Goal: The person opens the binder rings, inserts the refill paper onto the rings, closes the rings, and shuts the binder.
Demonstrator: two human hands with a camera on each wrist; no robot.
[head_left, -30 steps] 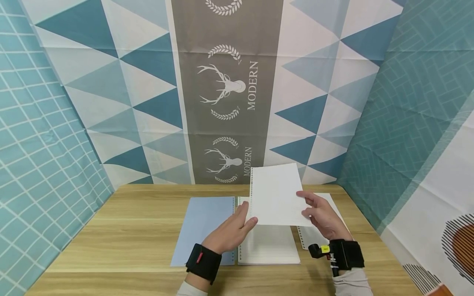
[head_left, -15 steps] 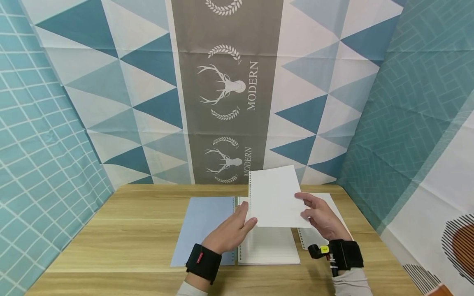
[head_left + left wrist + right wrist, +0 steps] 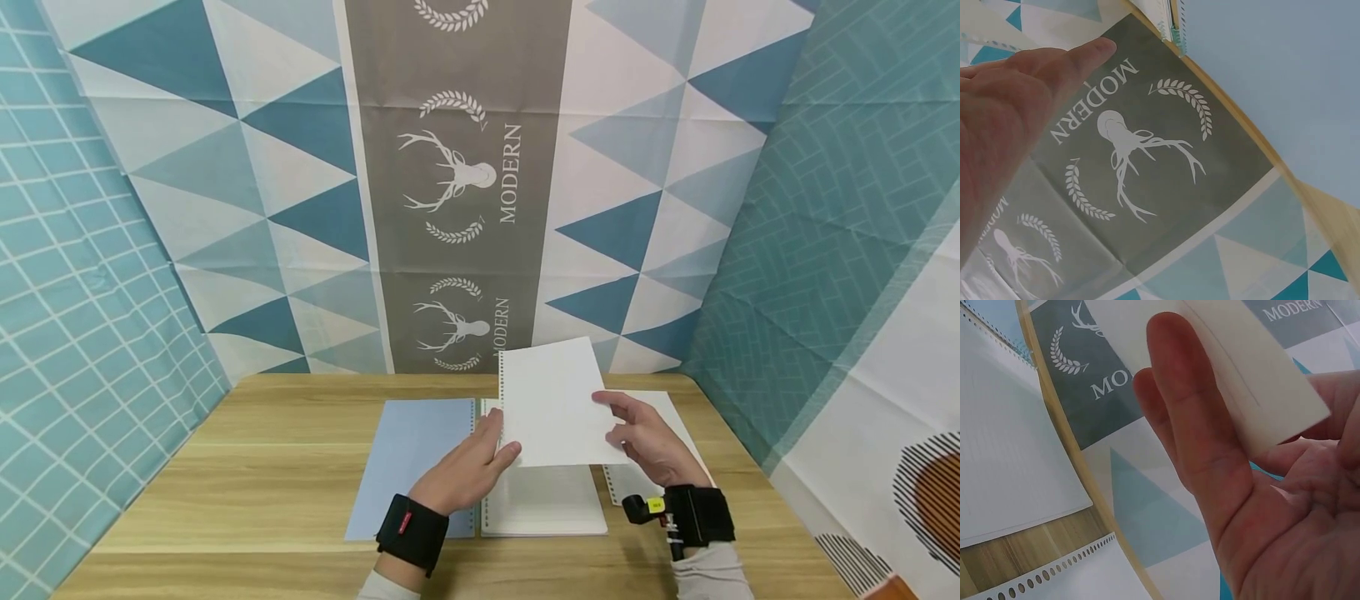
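White punched loose-leaf sheet, held raised above the open ring binder, is light and floppy; best pinched at opposite edges. Right hand pinches its three-o'clock edge, left hand its seven-o'clock corner.

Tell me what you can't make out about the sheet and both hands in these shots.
- Head view: the raised sheet hides the right hand fingertips and the left hand fingertips.
- Left wrist view: sheet out of frame; grip unseen.
- Right wrist view: frame edge crops the sheet; thumb contact unclear.
- Any ruling on the sheet: too faint.
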